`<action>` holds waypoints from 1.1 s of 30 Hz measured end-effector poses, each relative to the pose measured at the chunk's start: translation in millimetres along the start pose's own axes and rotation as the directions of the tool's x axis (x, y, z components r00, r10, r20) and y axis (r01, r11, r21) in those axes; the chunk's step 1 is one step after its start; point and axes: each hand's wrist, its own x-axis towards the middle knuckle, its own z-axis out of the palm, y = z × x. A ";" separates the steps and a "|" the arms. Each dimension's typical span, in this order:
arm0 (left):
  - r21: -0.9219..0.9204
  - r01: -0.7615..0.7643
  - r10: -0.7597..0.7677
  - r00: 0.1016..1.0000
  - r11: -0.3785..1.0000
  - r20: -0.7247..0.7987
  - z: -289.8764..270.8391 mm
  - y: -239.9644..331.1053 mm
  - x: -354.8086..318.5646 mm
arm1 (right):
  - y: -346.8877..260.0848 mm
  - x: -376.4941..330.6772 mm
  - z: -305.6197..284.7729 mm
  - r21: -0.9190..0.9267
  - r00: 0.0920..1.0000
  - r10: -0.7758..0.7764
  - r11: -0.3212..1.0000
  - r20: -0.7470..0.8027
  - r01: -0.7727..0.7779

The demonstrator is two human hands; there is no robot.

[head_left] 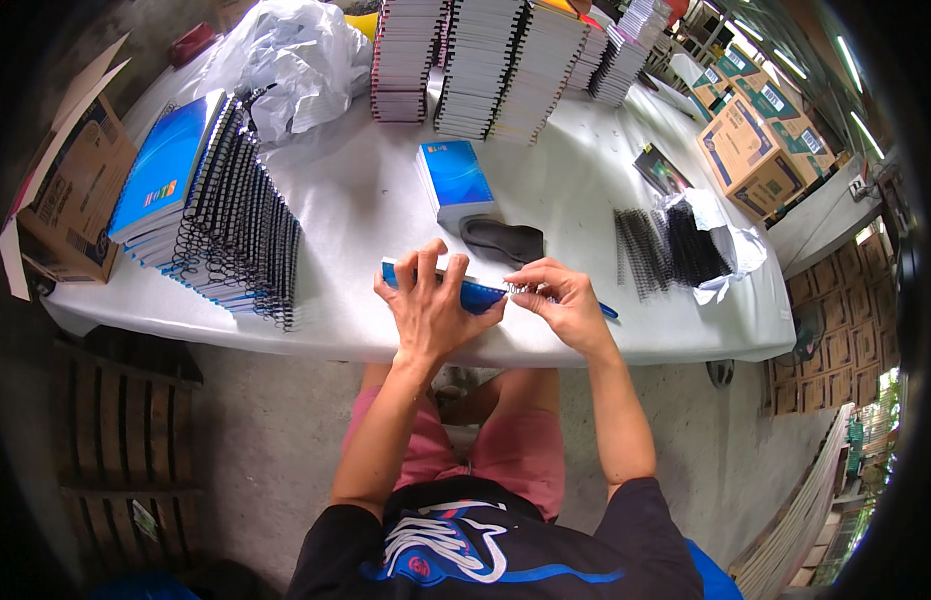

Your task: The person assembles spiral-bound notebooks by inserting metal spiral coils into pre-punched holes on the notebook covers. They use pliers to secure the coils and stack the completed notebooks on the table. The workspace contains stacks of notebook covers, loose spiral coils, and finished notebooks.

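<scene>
Hidden or unclear: most of the book [477, 296] lies under the left hand [430, 300]; only blue strips of its cover and a pale edge show. The coil [515, 288] is small and partly covered by the fingers of the right hand [565, 305]; how far it runs into the book cannot be told. A pen [609, 312] is partly hidden behind the right hand. Tall stacks [480, 75] are cut off at the top edge.

Pose: both forearms come up from below. Left hand, back uppermost, fingers spread and bent over the book, thumb toward its right end; grip holds the book. Right hand comes in from the right, wrist bent inward, thumb and fingertips in a narrow pinch on the coil.

Position: book at the near edge of the table [345, 200], coil at its right end. Just beyond: a dark pad [502, 240], nature unclear, near a blue pile [460, 180]. Bound books [165, 185] stand well to the left; black coils [640, 250] lie to the right.
</scene>
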 end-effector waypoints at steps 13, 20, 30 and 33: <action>-0.011 -0.004 0.005 0.998 1.000 0.062 -2.4 -1.8 -10.1 | -18.1 -6.2 -2.5 -0.202 0.983 0.101 0.977 0.152 -0.070; -0.019 -0.093 0.094 0.994 0.996 0.057 0.6 -7.7 -11.4 | -36.4 -9.8 2.0 -0.334 0.996 -0.053 0.939 0.078 0.076; -0.120 0.002 0.018 0.986 0.993 0.165 4.8 -4.7 9.3 | -24.5 -2.5 7.5 -0.329 0.999 -0.034 0.944 -0.033 0.021; -0.098 0.010 0.003 0.991 0.995 0.133 5.7 1.1 6.8 | -20.9 -0.7 19.7 -0.470 0.987 -0.068 0.883 -0.144 -0.008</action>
